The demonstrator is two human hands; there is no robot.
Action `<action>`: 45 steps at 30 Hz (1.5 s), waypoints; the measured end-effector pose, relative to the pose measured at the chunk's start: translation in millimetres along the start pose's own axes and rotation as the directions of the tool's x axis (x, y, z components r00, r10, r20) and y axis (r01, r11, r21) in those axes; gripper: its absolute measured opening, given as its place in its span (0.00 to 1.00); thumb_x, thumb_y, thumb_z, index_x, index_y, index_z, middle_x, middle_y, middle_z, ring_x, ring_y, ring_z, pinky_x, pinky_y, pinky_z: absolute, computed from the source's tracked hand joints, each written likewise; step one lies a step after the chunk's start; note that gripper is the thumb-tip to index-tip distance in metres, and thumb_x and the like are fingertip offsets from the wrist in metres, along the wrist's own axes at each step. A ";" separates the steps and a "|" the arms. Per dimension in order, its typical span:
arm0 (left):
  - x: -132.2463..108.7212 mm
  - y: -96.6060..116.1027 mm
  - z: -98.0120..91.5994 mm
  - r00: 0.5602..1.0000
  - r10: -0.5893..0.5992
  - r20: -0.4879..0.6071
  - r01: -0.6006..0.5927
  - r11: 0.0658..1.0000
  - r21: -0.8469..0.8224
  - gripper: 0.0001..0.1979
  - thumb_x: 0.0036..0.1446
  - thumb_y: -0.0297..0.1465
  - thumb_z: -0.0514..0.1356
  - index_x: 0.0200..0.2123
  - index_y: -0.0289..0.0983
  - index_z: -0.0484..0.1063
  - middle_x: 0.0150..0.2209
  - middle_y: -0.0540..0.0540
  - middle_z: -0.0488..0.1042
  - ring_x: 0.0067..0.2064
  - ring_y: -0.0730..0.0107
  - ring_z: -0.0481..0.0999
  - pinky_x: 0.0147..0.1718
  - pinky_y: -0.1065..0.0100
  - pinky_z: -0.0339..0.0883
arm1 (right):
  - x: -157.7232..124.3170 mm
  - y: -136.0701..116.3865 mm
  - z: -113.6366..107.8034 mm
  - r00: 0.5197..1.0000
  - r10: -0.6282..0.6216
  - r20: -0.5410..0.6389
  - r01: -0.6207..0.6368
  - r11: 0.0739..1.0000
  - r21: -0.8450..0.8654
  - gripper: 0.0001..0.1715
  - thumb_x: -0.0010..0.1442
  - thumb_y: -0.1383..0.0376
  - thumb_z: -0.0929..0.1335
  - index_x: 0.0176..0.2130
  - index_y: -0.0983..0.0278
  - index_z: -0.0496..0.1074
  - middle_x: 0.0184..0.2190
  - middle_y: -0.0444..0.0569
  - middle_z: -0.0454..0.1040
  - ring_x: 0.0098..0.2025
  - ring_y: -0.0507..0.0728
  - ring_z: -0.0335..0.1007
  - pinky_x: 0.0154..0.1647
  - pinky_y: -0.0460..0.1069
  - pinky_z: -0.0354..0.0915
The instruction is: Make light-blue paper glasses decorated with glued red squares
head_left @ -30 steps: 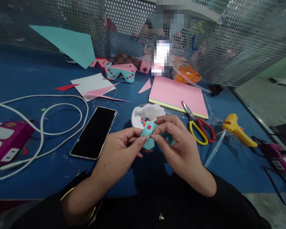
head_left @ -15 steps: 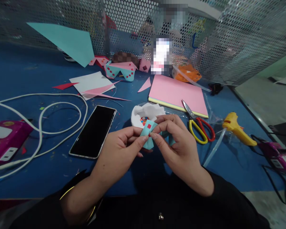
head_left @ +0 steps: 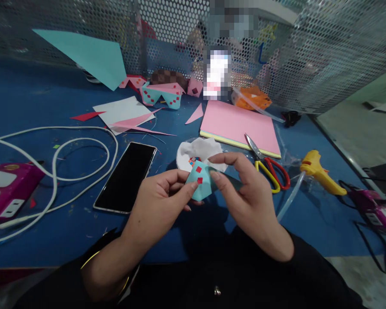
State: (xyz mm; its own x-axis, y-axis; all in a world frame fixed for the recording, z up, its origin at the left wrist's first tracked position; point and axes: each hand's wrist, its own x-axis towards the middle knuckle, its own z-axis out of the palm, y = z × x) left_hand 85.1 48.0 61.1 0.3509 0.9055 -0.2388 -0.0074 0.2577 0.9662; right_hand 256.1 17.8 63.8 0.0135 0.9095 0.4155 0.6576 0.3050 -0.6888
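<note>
Now left hand [head_left: 164, 193] pinching turquoise paper [head_left: 203, 189] with red squares [head_left: 198, 169]; right hand [head_left: 249, 193] reaching alongside, thumb and forefinger parted, grip unclear; scissors [head_left: 254, 146] lying near.

**Blue bench [head_left: 67, 244] under a perforated metal screen [head_left: 180, 25]**

The screen closes the far side and turns along the right, with many round holes. Behind it, coloured shapes are seen only unclearly. At right, past the bench's edge, lies a pale grey floor [head_left: 347, 128]. The light is rather dim.

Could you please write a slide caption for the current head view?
Left hand pinching turquoise paper piece bearing red squares, right hand alongside, scissors nearby.
</note>
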 end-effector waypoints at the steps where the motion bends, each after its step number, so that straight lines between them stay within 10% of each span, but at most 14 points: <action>1: 0.1 -0.2 -0.2 1.000 -0.009 0.004 0.009 1.000 -0.007 0.05 0.55 0.34 0.68 0.33 0.39 0.81 0.27 0.52 0.82 0.27 0.75 0.81 0.23 0.82 0.70 | 1.2 1.4 -2.6 1.000 0.023 0.021 -0.023 1.000 -0.010 0.09 0.66 0.66 0.67 0.48 0.62 0.70 0.44 0.49 0.77 0.49 0.57 0.73 0.52 0.56 0.65; 45: -1.4 4.3 1.2 0.999 -0.016 -0.042 0.018 0.998 0.060 0.09 0.52 0.36 0.69 0.24 0.38 0.79 0.21 0.53 0.75 0.23 0.76 0.70 0.23 0.77 0.63 | 2.0 3.6 -7.9 0.997 -0.025 0.070 0.032 0.994 -0.109 0.09 0.64 0.68 0.66 0.46 0.61 0.72 0.33 0.45 0.77 0.36 0.55 0.74 0.39 0.52 0.66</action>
State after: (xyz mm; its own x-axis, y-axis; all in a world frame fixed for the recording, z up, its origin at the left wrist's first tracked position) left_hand 85.7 47.5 65.7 0.3118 0.9146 -0.2576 0.0551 0.2533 0.9658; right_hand 264.4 18.5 66.9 -0.0555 0.9192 0.3900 0.7359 0.3016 -0.6062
